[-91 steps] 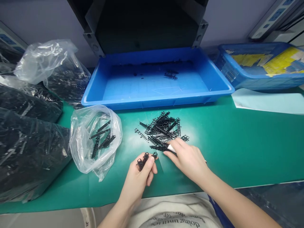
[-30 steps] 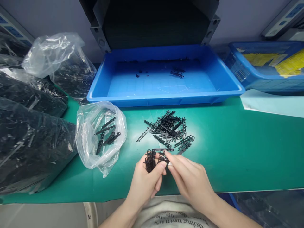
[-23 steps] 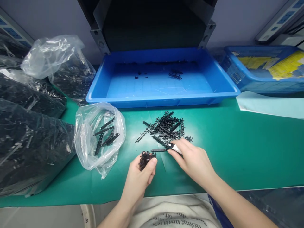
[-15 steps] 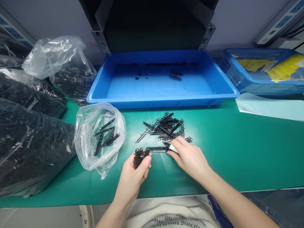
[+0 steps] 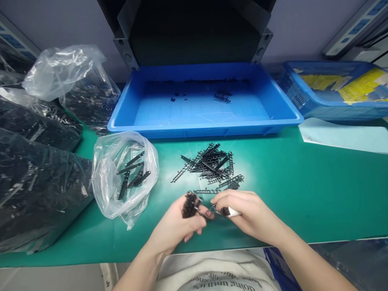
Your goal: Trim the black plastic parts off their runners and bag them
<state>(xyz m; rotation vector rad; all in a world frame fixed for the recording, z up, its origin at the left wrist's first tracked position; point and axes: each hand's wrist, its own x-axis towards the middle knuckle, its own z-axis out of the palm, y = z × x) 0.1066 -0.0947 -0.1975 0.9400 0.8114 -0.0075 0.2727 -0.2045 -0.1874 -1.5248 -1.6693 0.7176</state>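
My left hand (image 5: 174,222) is closed round a bundle of small black plastic strips (image 5: 189,205), with a couple of its fingers stretched toward the right. Close beside it, my right hand (image 5: 251,210) pinches a black plastic piece with a ring-shaped end (image 5: 213,209). A small white-and-black tool (image 5: 233,211), its kind unclear, is also in my right hand, mostly covered by the fingers. Just beyond both hands, a loose pile of black ladder-like plastic strips (image 5: 212,163) lies on the green mat, with one strip (image 5: 203,191) nearer to me.
A clear plastic bag (image 5: 101,178) with several black strips stands open on the left. Full bags of black parts (image 5: 36,194) crowd the far left. Behind the pile sits a blue tray (image 5: 188,131); a blue basket (image 5: 327,111) and pale paper (image 5: 342,137) are right.
My right hand has drawn back toward me, bringing a black piece near my left hand. My left hand has shifted slightly right with its bundle. The view has moved slightly.
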